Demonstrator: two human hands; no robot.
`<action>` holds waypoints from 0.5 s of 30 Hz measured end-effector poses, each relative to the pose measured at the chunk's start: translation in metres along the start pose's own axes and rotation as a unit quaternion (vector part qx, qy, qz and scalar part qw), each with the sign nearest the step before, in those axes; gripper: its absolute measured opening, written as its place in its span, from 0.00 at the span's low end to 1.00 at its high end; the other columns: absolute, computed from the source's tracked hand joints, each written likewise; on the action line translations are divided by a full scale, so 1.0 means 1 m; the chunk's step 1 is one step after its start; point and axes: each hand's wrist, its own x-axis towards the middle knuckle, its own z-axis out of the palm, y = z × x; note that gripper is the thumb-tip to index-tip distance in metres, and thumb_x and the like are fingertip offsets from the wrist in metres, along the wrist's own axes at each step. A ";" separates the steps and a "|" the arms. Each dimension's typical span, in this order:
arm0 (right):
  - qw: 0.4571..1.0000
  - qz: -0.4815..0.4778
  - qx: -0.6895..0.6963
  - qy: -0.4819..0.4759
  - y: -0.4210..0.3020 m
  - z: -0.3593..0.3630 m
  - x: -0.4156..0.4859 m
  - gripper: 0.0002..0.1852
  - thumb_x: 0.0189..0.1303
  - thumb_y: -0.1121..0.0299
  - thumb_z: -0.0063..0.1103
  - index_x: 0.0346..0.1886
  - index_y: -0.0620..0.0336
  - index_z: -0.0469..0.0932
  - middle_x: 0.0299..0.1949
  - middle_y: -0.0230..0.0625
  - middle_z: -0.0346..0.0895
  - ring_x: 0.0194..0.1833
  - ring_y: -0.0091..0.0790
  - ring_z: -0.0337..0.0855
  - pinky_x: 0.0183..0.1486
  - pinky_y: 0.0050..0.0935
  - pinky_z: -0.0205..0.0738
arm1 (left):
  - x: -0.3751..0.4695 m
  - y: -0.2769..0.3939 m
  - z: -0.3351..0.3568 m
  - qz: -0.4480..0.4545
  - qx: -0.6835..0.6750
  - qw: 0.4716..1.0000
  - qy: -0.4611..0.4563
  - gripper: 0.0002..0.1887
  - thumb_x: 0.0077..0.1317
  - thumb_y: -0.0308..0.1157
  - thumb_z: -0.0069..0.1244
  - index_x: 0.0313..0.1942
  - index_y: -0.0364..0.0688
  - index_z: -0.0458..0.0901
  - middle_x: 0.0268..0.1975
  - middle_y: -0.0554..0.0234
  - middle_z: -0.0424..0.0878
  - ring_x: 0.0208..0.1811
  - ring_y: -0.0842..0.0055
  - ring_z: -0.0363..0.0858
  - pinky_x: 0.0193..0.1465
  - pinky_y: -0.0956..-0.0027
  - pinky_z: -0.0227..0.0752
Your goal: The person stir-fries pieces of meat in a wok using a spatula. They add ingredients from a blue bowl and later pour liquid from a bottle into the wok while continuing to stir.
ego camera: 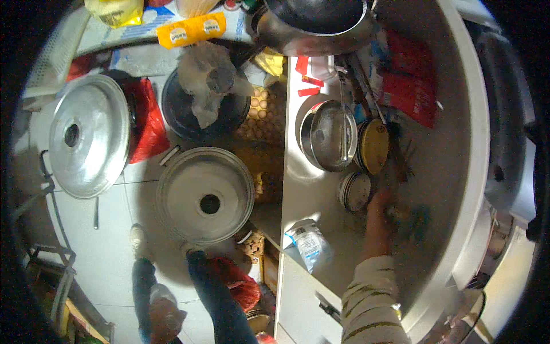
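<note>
Low in front of my legs, my left hand (166, 320) is curled around a small whitish object (163, 294); blur hides what it is. My right arm, in a striped sleeve, reaches over the shaded counter. My right hand (383, 193) is dim and its fingers are hard to make out. Just left of it stands a stack of small bowls or dishes (355, 192). Beyond that is a second stack with a yellowish round top (374, 146). Beside the stacks sits a steel basin (328, 137) with a long-handled metal utensil (344, 124) in it.
A wok (318, 26) stands at the far end. A white-and-blue packet (311, 245) lies on the counter, a red bag (408, 81) farther off. Floor items include a large lidded pot (180, 195), a metal lid (94, 142), a dark tub (174, 107) and eggs (257, 103).
</note>
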 end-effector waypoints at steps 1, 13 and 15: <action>0.987 0.098 0.130 -0.011 -0.018 0.005 -0.043 0.14 0.58 0.54 0.46 0.27 0.55 0.66 0.24 0.34 0.62 0.24 0.33 0.65 0.27 0.28 0.59 | 0.010 0.025 0.006 0.161 0.309 0.937 -0.017 0.23 0.50 0.46 0.57 0.40 0.42 0.71 0.33 0.59 0.77 0.37 0.65 0.74 0.38 0.59 0.67; 0.889 -0.017 0.120 -0.441 -0.205 -0.130 -0.420 0.18 0.61 0.57 0.42 0.16 0.53 0.60 0.11 0.24 0.56 0.14 0.20 0.57 0.16 0.22 0.49 | 0.039 0.256 -0.016 0.120 0.063 0.969 -0.207 0.09 0.50 0.27 0.57 0.33 0.39 0.78 0.43 0.55 0.78 0.44 0.68 0.77 0.46 0.67 0.70; 0.815 0.066 0.165 -0.551 -0.229 -0.177 -0.459 0.17 0.61 0.55 0.43 0.22 0.57 0.67 0.15 0.23 0.61 0.18 0.19 0.60 0.19 0.21 0.53 | 0.032 0.280 -0.027 0.181 0.032 0.955 -0.234 0.09 0.51 0.27 0.56 0.34 0.40 0.78 0.47 0.54 0.76 0.50 0.67 0.74 0.50 0.65 0.68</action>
